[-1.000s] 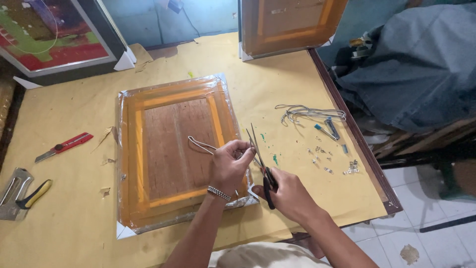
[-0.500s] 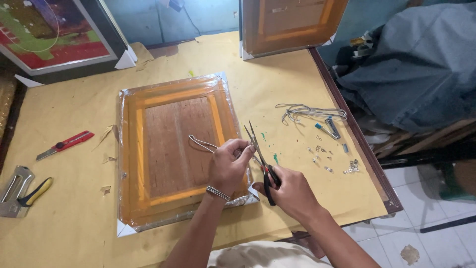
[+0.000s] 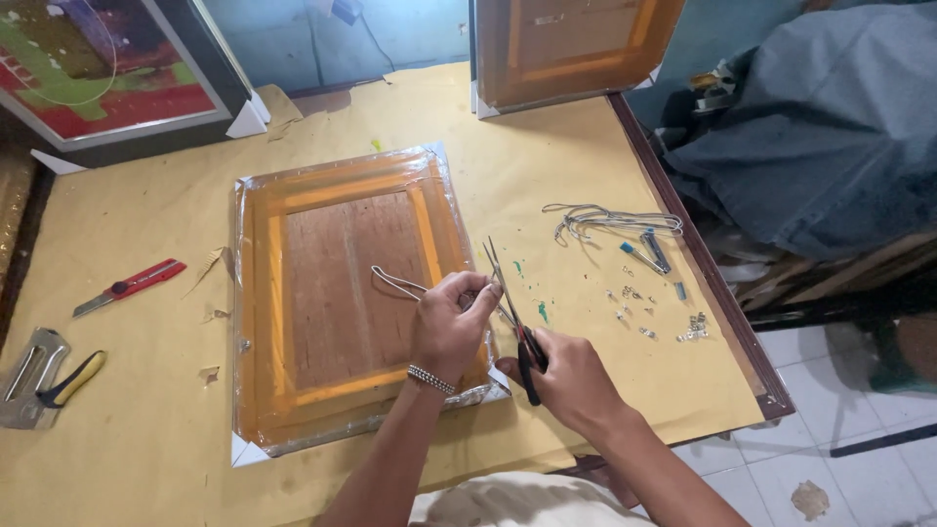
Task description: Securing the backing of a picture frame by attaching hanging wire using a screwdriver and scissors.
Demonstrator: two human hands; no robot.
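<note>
Paper-covered table: scissors in right hand blades narrower than before, left hand pinching wire.

Workbench corner in a small framing shop, daylight-ish and a bit dim

Table is covered in tan kraft paper with a dark wooden edge; the wall far ahead of the hands is painted pale blue-green with a cable hanging down it; white floor tiles show down to the right of the right hand, a little stained; a big grey cloth is heaped over something further right, past the table edge; wooden slats poke out under it; light is soft, no hard shadows.
</note>
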